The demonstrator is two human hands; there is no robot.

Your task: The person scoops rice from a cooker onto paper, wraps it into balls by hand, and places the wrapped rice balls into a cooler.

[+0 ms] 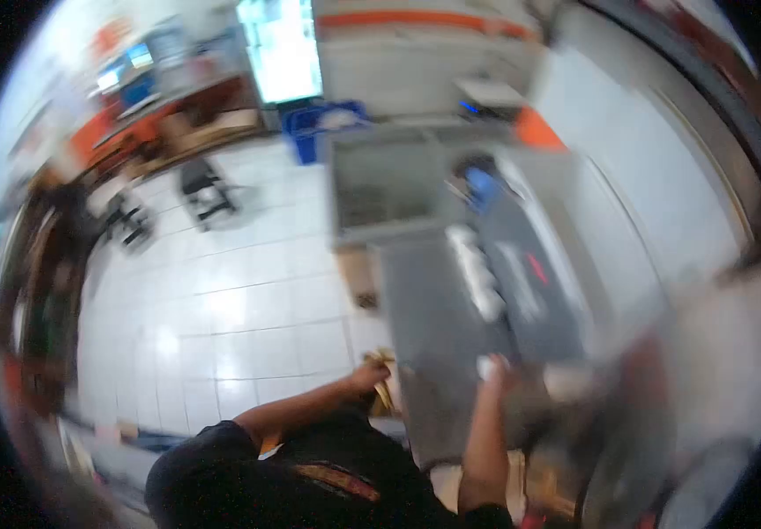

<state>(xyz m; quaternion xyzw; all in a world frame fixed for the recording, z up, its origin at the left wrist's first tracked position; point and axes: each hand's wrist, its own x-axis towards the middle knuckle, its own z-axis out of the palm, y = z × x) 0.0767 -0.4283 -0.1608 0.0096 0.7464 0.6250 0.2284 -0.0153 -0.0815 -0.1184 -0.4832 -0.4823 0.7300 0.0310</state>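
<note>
At the left edge of the grey work table, my left hand is closed beside a yellowish-brown object; blur hides the exact grip. My right hand is over the table's near part, its fingers closed around a small white item that I cannot make out. Farther along the table lies a row of white pieces, blurred together. To their right, a dark surface bears a small red item and a blue item at its far end.
A glass-topped case adjoins the table's far end, with a blue bin behind it. Two black stools stand on the white tiled floor. A white wall panel rises at the right.
</note>
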